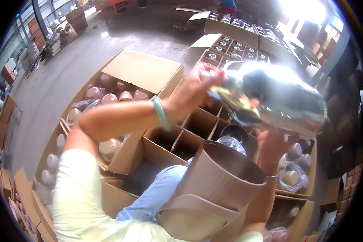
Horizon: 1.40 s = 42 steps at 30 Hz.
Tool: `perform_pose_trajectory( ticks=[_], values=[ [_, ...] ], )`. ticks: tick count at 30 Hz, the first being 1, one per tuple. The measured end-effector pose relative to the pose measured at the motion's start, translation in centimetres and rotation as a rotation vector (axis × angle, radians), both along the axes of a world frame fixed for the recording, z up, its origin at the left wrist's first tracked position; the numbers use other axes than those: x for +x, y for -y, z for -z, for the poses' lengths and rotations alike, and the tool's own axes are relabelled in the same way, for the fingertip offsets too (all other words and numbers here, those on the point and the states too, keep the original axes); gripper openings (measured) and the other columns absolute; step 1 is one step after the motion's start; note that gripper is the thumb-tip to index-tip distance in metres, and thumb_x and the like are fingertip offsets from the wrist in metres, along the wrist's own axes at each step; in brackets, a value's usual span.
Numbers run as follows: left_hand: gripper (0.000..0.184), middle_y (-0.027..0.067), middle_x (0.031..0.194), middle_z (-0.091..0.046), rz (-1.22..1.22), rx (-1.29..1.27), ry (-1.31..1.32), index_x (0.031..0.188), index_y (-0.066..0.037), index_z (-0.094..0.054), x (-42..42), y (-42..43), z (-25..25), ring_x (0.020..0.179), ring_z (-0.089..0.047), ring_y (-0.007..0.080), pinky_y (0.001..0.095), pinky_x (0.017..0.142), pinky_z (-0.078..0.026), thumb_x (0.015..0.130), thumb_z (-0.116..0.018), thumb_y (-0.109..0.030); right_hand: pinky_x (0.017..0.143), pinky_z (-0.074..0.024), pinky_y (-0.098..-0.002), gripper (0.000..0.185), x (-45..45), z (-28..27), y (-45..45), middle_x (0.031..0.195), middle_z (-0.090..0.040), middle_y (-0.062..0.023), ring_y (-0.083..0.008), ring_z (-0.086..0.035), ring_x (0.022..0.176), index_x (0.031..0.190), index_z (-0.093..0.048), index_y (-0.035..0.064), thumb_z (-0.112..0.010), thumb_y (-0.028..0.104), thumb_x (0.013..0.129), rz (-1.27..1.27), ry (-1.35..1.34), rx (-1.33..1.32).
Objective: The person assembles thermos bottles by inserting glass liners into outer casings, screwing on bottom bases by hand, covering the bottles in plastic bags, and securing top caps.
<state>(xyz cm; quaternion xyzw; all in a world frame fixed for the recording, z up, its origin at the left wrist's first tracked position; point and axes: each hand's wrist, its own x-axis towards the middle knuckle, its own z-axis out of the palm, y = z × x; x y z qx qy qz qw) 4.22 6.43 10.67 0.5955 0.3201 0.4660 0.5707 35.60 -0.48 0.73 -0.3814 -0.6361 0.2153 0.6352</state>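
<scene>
A large mirror-bright silver flask liner is held up sideways at the right, partly blurred. My left hand, with a green bangle at the wrist, is closed around its narrower end. From below, my right hand grips its underside, some fingers hidden behind it. Below the hands, a beige-pink cylindrical flask casing leans against my lap, its wide round mouth facing up. A strap-like handle shows on its near side. Neither hand touches the casing.
A divided carton stands in front, a dark round piece in one compartment. An open carton of pink ribbed parts lies left. Cartons of silver-necked liners stand behind. Bagged pale parts are at right.
</scene>
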Motion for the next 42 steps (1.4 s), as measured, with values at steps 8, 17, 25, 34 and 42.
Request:
perform_pose_trajectory(
  ticks=[8, 17, 25, 34, 42],
  values=[
    [0.101, 0.0190, 0.162, -0.019, 0.530, -0.064, 0.082, 0.158, -0.010, -0.013, 4.0, 2.3, 3.1, 0.149, -0.022, 0.0307, 0.0513, 0.119, -0.016, 0.088, -0.024, -0.083, 0.108, -0.0443, -0.0419, 0.064, 5.8, -3.3, 2.5, 0.146, -0.045, -0.0113, -0.0230, -0.049, 0.129, 0.149, -0.035, 0.0085, -0.040, 0.053, 0.103, -0.885, -0.786, -0.030],
    [0.073, 0.0095, 0.134, -0.059, 0.494, -0.483, 0.272, 0.150, -0.012, -0.038, 1.2, 7.1, 6.4, 0.115, -0.060, 0.0171, 0.0361, 0.097, -0.052, 0.099, -0.035, -0.065, 0.102, -0.0419, -0.0331, 0.076, -2.6, -4.7, 9.9, 0.134, -0.055, -0.0101, -0.0177, -0.052, 0.123, 0.142, -0.041, -0.0018, -0.065, 0.049, 0.091, -0.540, -0.334, -0.730],
    [0.082, 0.0120, 0.163, -0.016, 0.420, -0.266, 0.400, 0.159, -0.019, -0.016, 2.8, 9.9, 5.8, 0.147, -0.026, 0.0293, 0.0454, 0.119, -0.024, 0.094, -0.052, -0.054, 0.111, -0.0396, -0.0436, 0.096, -4.8, -2.7, 10.7, 0.147, -0.044, -0.0200, -0.0269, -0.044, 0.135, 0.152, -0.028, 0.0017, -0.028, 0.077, 0.093, -0.679, -0.632, -0.555],
    [0.055, 0.0133, 0.098, -0.065, 0.451, -0.139, 0.197, 0.124, 0.003, -0.061, 1.0, 12.2, 4.5, 0.091, -0.063, 0.0172, 0.0311, 0.092, -0.048, 0.091, -0.043, -0.038, 0.111, -0.0344, -0.0418, 0.096, -4.6, -7.8, 11.6, 0.119, -0.068, -0.0204, -0.0286, -0.055, 0.126, 0.114, -0.070, -0.0031, -0.026, 0.079, 0.091, -0.568, 0.086, -0.591],
    [0.055, 0.0162, 0.099, -0.061, 0.301, -0.259, 0.186, 0.099, 0.006, -0.065, 1.7, 14.5, 5.3, 0.093, -0.062, 0.0229, 0.0345, 0.083, -0.052, 0.091, -0.039, -0.042, 0.071, -0.0517, -0.0292, 0.078, -4.5, -7.8, 12.3, 0.089, -0.073, -0.0147, -0.0198, -0.069, 0.076, 0.114, -0.072, -0.0021, -0.052, 0.069, 0.089, -0.582, 0.160, -0.532]
  ],
)
